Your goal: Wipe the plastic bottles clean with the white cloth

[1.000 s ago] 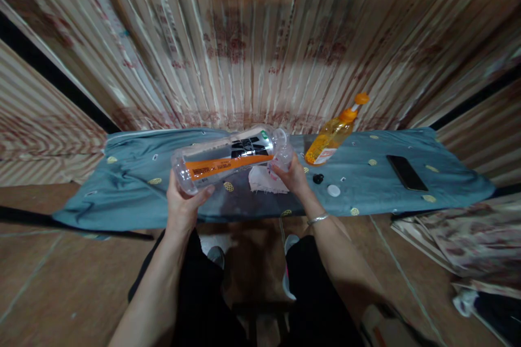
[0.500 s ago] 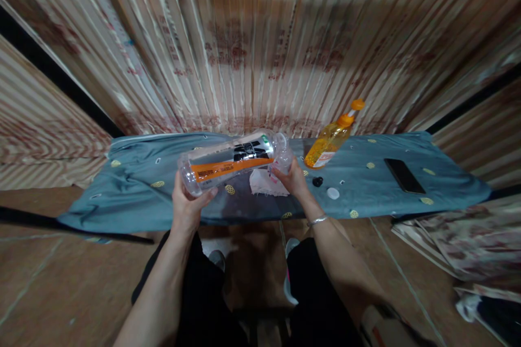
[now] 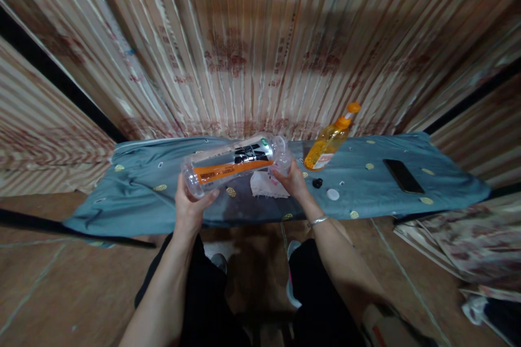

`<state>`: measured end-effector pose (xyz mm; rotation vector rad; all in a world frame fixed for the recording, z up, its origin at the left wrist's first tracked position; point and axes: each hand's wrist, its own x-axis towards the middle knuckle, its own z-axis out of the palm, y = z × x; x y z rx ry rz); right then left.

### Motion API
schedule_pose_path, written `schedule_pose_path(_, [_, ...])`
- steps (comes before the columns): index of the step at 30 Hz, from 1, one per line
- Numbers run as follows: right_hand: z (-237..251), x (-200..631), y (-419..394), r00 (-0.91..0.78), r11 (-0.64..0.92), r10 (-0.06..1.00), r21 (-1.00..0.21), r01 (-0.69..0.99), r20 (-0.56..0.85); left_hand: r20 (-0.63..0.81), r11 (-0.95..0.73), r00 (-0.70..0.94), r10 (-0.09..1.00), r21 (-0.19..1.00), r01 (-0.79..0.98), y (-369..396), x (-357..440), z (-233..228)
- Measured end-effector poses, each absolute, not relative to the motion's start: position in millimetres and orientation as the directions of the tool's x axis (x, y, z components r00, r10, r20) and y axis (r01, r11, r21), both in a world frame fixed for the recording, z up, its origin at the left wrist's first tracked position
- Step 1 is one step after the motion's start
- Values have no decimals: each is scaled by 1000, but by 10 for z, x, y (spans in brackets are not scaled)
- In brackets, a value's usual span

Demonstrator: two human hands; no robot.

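Observation:
A large clear plastic bottle (image 3: 234, 164) with an orange, black and silver label lies almost sideways in the air, its mouth end to the right and slightly higher. My left hand (image 3: 190, 203) is closed round its base. My right hand (image 3: 291, 180) grips a small clear plastic bottle (image 3: 282, 160), whose top meets the large bottle's mouth; the fingers hide part of it. Whether liquid passes between them I cannot tell. Beneath, a white cloth (image 3: 266, 186) lies on the blue-green table cover (image 3: 138, 200).
Right of my hands stands a bottle of yellow-orange liquid (image 3: 328, 146) with an orange pump top. A small black cap (image 3: 317, 182) and a white cap (image 3: 332, 194) lie in front of it. Farther right is a dark phone (image 3: 402, 175). Striped curtain (image 3: 244, 65) hangs behind the table.
The view has shifted slightly. Both hands keep their hold, and the two bottles stay mouth to mouth in nearly the same pose.

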<state>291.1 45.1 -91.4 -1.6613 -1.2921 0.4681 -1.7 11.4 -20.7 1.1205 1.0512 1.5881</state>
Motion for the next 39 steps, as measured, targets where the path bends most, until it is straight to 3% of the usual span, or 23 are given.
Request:
schedule_pose_path(14, [-869, 2903, 436, 371, -20, 901, -834, 552, 224, 141, -191, -203, 969, 949, -250, 105, -4, -175])
schedule_pose_path(39, [-801, 2872, 420, 379, -61, 910, -854, 517, 165, 214, -261, -215, 953, 941, -217, 167, -41, -301])
